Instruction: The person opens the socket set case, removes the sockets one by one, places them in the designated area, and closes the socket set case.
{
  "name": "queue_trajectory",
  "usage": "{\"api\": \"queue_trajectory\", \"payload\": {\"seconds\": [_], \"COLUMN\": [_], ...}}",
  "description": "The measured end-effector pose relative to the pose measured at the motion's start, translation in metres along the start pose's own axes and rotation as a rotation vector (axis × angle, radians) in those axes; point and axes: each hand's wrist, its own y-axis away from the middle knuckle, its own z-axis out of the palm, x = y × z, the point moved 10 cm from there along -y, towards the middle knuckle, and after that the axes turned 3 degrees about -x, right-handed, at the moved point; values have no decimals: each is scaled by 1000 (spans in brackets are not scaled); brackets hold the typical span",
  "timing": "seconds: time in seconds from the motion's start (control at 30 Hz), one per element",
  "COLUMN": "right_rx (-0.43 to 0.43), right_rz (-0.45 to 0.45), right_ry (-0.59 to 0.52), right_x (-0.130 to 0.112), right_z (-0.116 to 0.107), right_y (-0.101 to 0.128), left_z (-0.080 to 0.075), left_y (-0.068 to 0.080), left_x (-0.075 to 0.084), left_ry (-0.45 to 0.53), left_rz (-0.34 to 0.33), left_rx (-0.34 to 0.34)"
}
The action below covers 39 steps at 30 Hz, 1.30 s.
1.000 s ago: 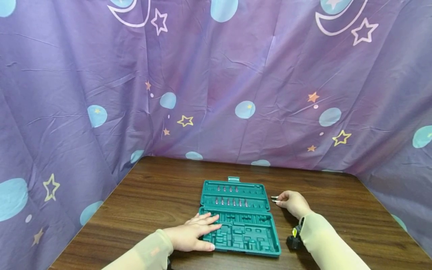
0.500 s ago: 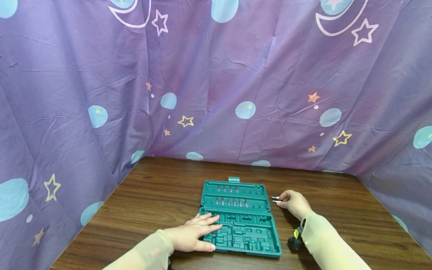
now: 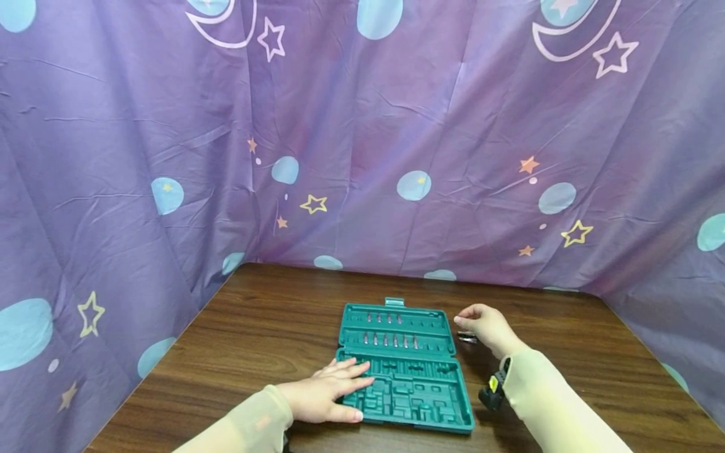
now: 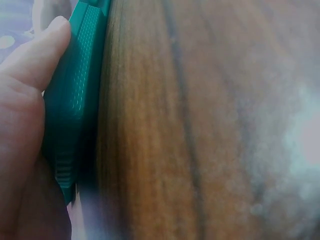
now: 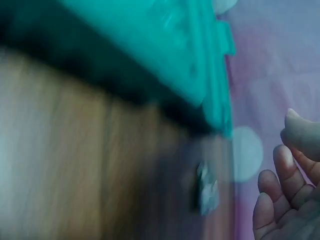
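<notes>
My left hand [image 3: 325, 393] lies with spread, straight fingers over the near left part of a green plastic bit case [image 3: 416, 425]. In the left wrist view, the thumb [image 4: 47, 52] touches the case's side [image 4: 82, 75]. Just right of the lid, my right hand [image 3: 484, 324] hovers with thumb and index fingertips close together. I cannot tell whether a small thing is between them. The right wrist view shows its other fingers [image 5: 270, 190] loosely bent. Small metal pieces [image 3: 467, 338] lie on the table below it. Several screwdriver bits [image 3: 395, 341] stand in two rows in the lid.
The case lies fully opened on a dark wooden table [image 3: 272, 340], its latch [image 3: 394, 302] at the back. Its near half has bare moulded recesses. A purple curtain [image 3: 362, 239] with stars and moons hangs behind and beside the table.
My right hand has risen off the small metal pieces and moved slightly away from me, leaving them on the table. My left hand has stayed on the case.
</notes>
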Motion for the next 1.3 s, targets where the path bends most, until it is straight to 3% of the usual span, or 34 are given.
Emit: {"api": "queue_trajectory", "payload": {"seconds": [0.23, 0.53, 0.9, 1.3], "right_rx": [1, 47, 76, 67], "right_rz": [62, 117, 273, 318], "right_ry": [-164, -176, 70, 153], "right_x": [-25, -40, -33, -32], "right_z": [23, 65, 95, 106], "right_y": [-11, -17, -15, -15], "left_z": [0, 0, 0, -3], "left_y": [-1, -1, -1, 1], "left_x": [1, 1, 1, 3], "left_ry": [-17, 1, -28, -46], "left_rz": [10, 4, 20, 26], "left_rx": [11, 9, 28, 38]}}
